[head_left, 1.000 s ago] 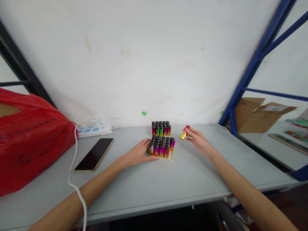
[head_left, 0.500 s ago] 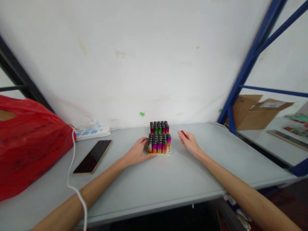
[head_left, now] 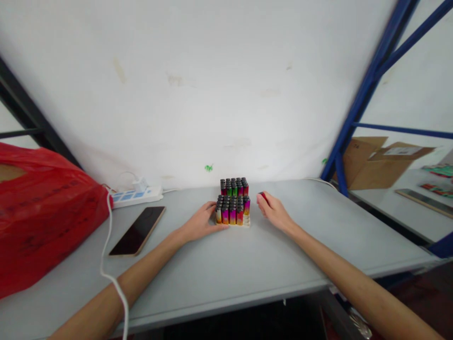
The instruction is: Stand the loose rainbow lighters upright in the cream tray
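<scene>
Rows of colourful lighters (head_left: 232,215) with black tops stand upright in a pale tray (head_left: 247,220), whose right front corner shows bare slots. My left hand (head_left: 201,223) grips the tray's left side, thumb along its front edge and fingers behind. Just right of the tray, my right hand (head_left: 274,211) is closed around a lighter (head_left: 262,195), its dark red end poking out above the fingers. Behind the tray stands a second block of lighters (head_left: 234,188), mostly red and green.
On the grey table (head_left: 226,269) a phone (head_left: 138,231) lies at left, near a power strip (head_left: 138,195) and a red plastic bag (head_left: 46,217). A white cable (head_left: 106,245) crosses above my left forearm. Right, past a blue rack post (head_left: 348,127), sits a cardboard box (head_left: 378,163).
My right hand has moved slightly left, closer to the tray, with the lighter in it. The left hand and the tray are nearly where they were.
</scene>
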`<action>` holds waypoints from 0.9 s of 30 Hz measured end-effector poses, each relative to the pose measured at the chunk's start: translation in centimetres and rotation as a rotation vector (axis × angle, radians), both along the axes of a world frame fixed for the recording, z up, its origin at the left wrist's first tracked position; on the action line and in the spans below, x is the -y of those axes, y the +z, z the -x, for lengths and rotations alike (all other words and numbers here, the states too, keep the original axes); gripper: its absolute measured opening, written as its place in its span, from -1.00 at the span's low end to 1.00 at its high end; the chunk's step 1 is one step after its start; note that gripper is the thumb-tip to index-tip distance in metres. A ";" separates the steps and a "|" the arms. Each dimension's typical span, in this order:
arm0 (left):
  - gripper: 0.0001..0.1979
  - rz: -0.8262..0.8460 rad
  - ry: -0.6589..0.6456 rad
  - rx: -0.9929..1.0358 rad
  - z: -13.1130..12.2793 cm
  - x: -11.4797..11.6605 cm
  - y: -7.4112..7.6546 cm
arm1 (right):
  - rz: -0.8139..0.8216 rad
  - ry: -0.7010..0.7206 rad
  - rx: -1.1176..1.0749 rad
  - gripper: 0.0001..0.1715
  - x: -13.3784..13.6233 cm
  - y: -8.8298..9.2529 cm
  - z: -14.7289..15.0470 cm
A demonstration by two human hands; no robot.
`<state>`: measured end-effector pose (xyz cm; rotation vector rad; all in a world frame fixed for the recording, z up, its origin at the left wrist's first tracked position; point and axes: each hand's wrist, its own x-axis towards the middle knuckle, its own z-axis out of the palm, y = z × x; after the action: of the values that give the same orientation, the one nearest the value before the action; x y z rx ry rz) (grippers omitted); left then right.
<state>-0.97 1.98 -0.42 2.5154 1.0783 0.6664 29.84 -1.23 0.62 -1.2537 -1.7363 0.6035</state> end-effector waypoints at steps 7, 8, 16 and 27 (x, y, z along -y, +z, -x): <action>-0.25 -0.001 0.000 -0.023 -0.1 0.2 0.1 | -0.168 0.083 0.302 -0.41 1.0 1.7 -0.6; -0.24 0.000 0.000 -0.022 -0.1 0.3 0.1 | -0.158 0.085 0.338 -0.40 1.0 1.7 -0.7; -0.26 0.013 -0.003 -0.010 -0.3 0.6 0.4 | -0.151 0.136 0.362 -0.41 0.7 0.5 -0.3; -0.27 -0.006 0.000 0.007 -0.3 0.6 0.2 | -0.086 0.129 0.875 -0.51 1.0 0.6 1.1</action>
<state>-0.69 1.37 -0.19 2.5161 1.0749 0.6784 28.78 -2.23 1.27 -1.4615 -2.5317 0.0127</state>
